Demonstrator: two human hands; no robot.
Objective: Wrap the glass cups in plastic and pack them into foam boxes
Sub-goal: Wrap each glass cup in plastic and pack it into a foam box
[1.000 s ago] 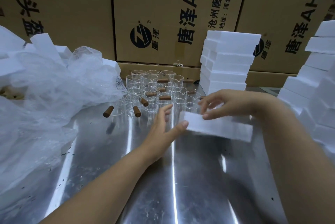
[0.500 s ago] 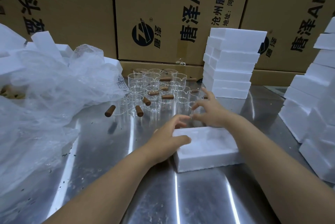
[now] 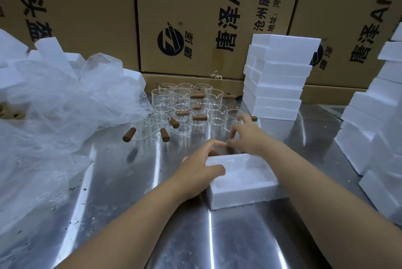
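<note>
Two hands: both are seen low in the middle of the head view, reaching forward over the steel tabletop (image 3: pixel 228 236).
Left hand (image 3: pixel 199 173): laid against the near-left corner of a foam box (image 3: pixel 245 178), thumb pressed on its top edge, fingers curled loosely past the far-left corner; nothing is gripped.
Right hand (image 3: pixel 248 136): stretched beyond the box, fingers spread and slightly bent; nothing is held, and contact with any glass cannot be told.
Foam box: set flat on the tabletop, open side up with a shallow moulded recess, long axis running left to right; it appears empty.
Glass cups (image 3: pixel 185 107): a cluster of clear spouted cups with brown wooden handles, standing directly ahead of the hands; the nearest-right cup (image 3: pixel 233 116) lies just at the right fingertips.
Key relation: the cups lie straight forward of the box, and the right hand is judged nearer to them; a short further reach would be needed.
Plastic (image 3: pixel 65 103): a heap of clear film piled at the left, well apart from the right hand; no cup is seen wrapped.
Foam stack (image 3: pixel 278 77): closed boxes piled behind and right of the cups; a second stack (image 3: pixel 380 120) is seen at the far right.
Cardboard cartons (image 3: pixel 195 18): lined up behind everything.
</note>
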